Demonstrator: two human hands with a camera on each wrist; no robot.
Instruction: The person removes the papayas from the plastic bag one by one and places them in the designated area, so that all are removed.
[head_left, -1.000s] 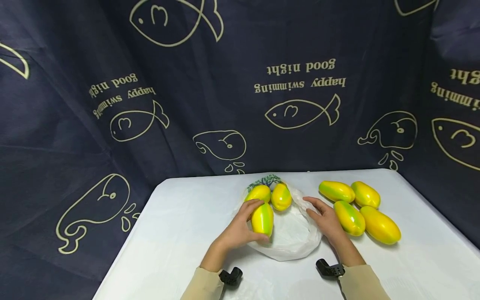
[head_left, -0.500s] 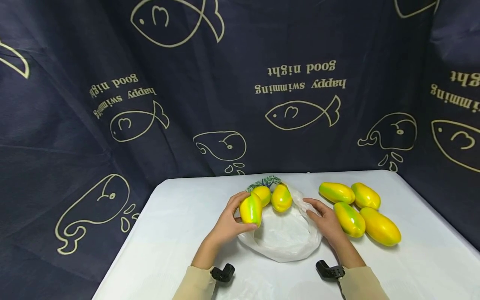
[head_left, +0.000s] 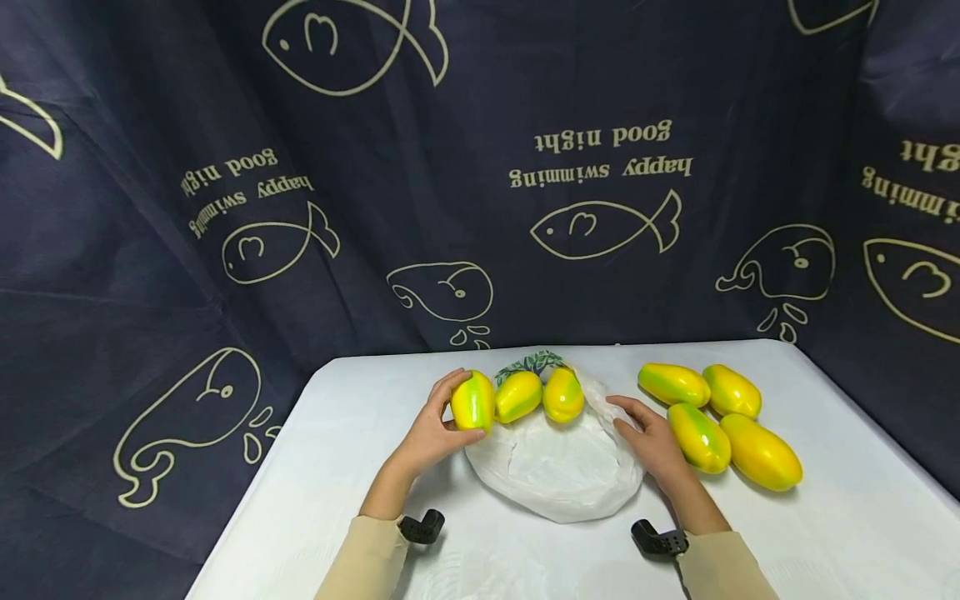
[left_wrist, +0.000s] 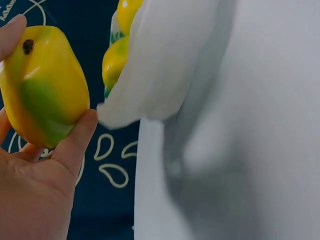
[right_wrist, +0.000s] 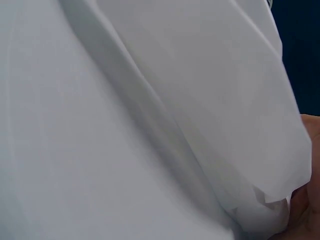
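At the bag's left edge my left hand (head_left: 426, 435) grips a glossy yellow-green papaya (head_left: 473, 402) between thumb and fingers. In the left wrist view that papaya (left_wrist: 47, 87) shows a dark stem end, and it is held apart from the bag's side. The white plastic bag (head_left: 555, 475), with a green tree print at its far end, lies with its mouth spread. Two papayas, one left (head_left: 519, 397) and one right (head_left: 563, 396), lie at its far side. My right hand (head_left: 654, 440) pinches the bag's right rim; the right wrist view shows mostly bag wall (right_wrist: 210, 100).
Several more papayas (head_left: 699, 437) lie grouped on the white table (head_left: 315, 467), just right of my right hand. A dark blue curtain (head_left: 450, 183) with fish and whale drawings hangs behind the table.
My left hand has carried the papaya left and away from me, from over the bag's opening to its left edge. My right hand has stayed at the rim.
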